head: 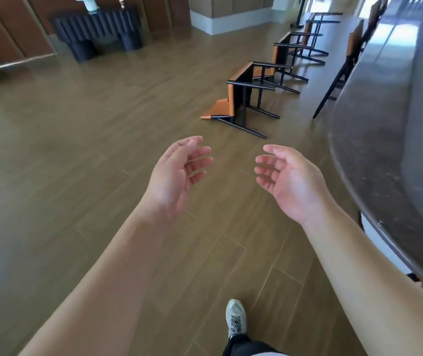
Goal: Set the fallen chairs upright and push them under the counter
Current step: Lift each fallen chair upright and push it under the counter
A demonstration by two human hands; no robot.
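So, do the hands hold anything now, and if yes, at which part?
Nothing is held. The left hand and the right hand are both open in the air, fingers relaxed, apart from the nearest fallen chair.

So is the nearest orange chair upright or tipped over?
Tipped over: the nearest orange chair lies with its backrest flat on the floor, black legs pointing sideways toward the counter.
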